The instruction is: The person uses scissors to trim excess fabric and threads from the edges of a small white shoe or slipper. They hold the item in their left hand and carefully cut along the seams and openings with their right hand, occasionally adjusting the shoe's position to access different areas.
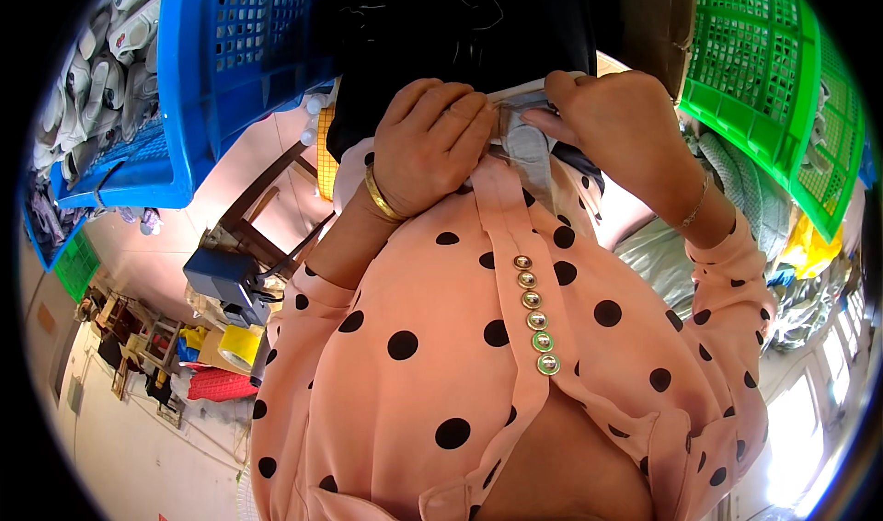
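Note:
Close in front of my body, both hands meet at a small grey cloth piece [528, 146] that looks like a sock, with what seems to be clear film around it. My left hand [430, 139], with a gold bangle at the wrist, has its fingers bent together over the left side of the piece. On the other side, my right hand [616, 116] pinches the upper edge between thumb and fingers. A pale narrow strip [529, 88] runs between the two hands along that edge. My fingers hide much of the piece. Black cloth [441, 34] covers my lap.
At the left stands a blue plastic basket [175, 89] beside many grey sock-like pieces [136, 29]. A green basket [750, 80] and a cardboard edge [682, 38] are at the right, above clear plastic bags [658, 254]. A yellow tape roll [241, 346] lies lower left.

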A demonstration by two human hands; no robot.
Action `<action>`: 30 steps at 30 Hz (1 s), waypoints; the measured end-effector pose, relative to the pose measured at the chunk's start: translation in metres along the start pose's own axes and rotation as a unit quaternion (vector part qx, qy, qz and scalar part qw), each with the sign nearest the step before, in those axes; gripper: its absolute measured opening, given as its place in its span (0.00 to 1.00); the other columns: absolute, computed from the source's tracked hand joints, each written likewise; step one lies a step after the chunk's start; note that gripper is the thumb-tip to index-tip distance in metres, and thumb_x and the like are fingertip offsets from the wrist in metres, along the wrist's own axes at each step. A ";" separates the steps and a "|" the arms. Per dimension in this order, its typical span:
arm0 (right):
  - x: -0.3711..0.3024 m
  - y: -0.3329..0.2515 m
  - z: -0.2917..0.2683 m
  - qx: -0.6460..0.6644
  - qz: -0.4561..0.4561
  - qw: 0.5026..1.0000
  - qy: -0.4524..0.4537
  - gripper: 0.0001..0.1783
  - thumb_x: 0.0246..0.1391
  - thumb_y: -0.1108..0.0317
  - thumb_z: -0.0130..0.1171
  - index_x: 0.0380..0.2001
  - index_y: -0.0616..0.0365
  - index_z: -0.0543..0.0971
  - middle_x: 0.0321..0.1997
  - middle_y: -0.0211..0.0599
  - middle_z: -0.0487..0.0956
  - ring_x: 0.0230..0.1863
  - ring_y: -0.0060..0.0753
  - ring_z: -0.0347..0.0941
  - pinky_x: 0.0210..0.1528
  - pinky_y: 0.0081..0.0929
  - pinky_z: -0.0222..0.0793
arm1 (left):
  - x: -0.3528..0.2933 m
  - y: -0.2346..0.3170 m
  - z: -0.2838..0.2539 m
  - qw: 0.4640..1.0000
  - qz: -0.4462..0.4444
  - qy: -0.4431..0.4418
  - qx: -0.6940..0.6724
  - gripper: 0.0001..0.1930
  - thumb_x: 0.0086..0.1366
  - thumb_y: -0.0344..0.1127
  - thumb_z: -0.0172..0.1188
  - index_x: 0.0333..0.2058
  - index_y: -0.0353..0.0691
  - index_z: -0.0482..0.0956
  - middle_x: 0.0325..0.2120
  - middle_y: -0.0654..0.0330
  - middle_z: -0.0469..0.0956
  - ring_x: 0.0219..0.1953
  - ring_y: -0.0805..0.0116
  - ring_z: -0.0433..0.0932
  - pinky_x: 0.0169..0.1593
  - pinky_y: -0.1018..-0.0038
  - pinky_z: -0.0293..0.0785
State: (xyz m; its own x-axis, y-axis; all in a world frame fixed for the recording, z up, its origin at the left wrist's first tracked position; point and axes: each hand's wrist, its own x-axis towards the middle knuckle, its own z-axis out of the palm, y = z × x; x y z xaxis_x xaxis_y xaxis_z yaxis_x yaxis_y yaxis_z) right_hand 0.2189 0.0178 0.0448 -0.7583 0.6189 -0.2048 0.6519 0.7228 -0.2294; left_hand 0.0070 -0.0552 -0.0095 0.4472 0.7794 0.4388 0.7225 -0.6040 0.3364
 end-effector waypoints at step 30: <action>0.001 0.006 0.013 0.002 0.020 1.000 0.009 0.24 0.56 0.46 0.54 0.20 0.56 0.74 0.12 0.40 0.71 0.16 0.42 0.71 0.18 0.32 0.63 | 0.010 0.004 0.002 0.932 -0.291 0.027 -0.215 0.06 0.62 0.22 0.57 0.38 0.37 0.75 0.42 0.56 0.79 0.38 0.64 0.80 0.39 0.76 0.75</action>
State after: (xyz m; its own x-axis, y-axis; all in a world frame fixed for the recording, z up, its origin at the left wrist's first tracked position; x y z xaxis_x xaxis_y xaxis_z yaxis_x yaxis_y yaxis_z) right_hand 0.2218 0.0185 0.0305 -0.7310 0.6534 -0.1968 0.6823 0.6953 -0.2258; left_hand 0.0150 -0.0495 -0.0054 0.0096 0.9932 0.1163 0.5512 -0.1023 0.8281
